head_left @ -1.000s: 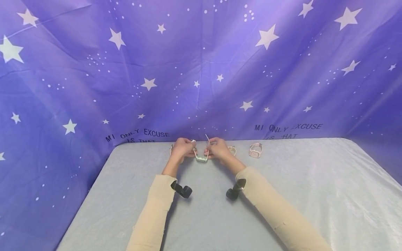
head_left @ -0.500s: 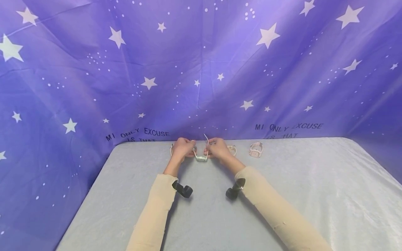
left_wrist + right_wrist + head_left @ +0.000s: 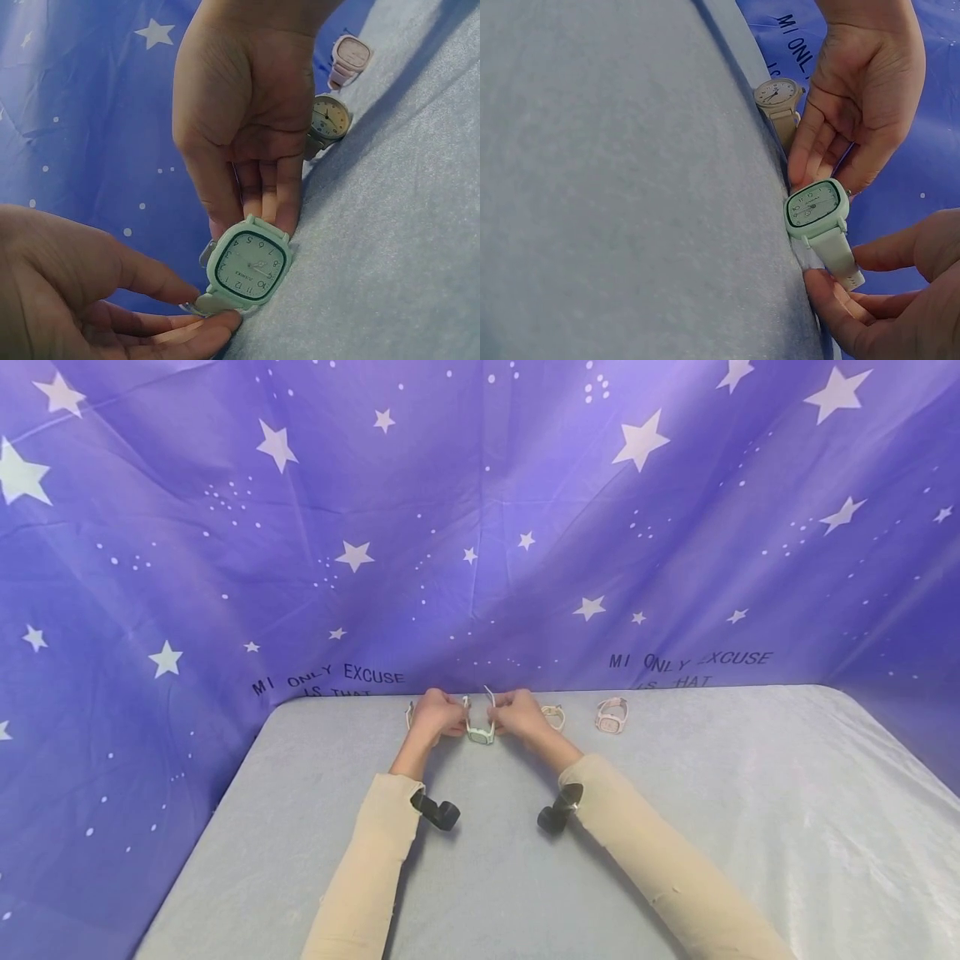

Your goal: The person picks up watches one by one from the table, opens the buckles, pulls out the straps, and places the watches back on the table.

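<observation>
- A beige wristwatch with a round pale dial [image 3: 776,93] lies on the table, partly hidden behind the left hand in the head view.
- The left hand [image 3: 440,716] pinches one strap end of the mint-green watch between thumb and fingers; a black wrist camera [image 3: 447,815] sits at its beige sleeve [image 3: 365,868].
- The mint-green watch [image 3: 248,265], square-cased with rounded corners and a dark green ring around its numbered dial, is between the two hands near the table's far edge, strap halves raised. Its case seems to rest on the cloth, though the angle makes that uncertain.
- The right hand [image 3: 519,713] pinches the other strap half.
- Just beyond that hand is a cream round-faced watch [image 3: 331,118], its strap looped.
- Farther right, a pink square-cased watch [image 3: 611,718] sits apart on the grey plush tablecloth [image 3: 750,827].
- Behind everything hangs a purple star-printed backdrop [image 3: 480,468].
</observation>
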Demonstrator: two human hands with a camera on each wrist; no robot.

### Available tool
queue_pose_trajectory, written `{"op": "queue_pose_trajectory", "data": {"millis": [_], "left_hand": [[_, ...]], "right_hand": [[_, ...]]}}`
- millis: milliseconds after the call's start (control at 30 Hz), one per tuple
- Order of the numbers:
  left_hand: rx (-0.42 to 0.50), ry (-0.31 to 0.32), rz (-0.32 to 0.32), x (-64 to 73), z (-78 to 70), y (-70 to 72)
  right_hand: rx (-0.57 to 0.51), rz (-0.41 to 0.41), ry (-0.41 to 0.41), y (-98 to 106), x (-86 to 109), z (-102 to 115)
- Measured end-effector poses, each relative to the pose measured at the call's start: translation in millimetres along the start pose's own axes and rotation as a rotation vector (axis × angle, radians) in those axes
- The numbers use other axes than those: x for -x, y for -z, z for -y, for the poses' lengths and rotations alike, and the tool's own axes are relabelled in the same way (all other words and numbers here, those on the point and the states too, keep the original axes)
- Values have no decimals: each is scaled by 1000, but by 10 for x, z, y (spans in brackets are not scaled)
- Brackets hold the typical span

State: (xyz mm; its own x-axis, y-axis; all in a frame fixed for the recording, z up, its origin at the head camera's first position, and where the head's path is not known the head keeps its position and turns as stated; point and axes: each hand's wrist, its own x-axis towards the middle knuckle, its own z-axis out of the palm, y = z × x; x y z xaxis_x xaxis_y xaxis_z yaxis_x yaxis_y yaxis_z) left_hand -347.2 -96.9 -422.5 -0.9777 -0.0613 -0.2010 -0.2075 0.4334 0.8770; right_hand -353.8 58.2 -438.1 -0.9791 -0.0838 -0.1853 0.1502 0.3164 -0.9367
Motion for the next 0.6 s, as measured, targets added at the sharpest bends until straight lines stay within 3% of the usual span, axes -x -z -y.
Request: {"op": "queue_pose_trajectory", "data": {"millis": [300, 600], "left_hand": [[-52, 65, -11, 14, -46, 41], [-179, 57, -37, 16, -61, 50]], "right_hand": [[15, -19, 20, -11, -2, -11], [14, -32, 7, -28, -12, -7]]}}
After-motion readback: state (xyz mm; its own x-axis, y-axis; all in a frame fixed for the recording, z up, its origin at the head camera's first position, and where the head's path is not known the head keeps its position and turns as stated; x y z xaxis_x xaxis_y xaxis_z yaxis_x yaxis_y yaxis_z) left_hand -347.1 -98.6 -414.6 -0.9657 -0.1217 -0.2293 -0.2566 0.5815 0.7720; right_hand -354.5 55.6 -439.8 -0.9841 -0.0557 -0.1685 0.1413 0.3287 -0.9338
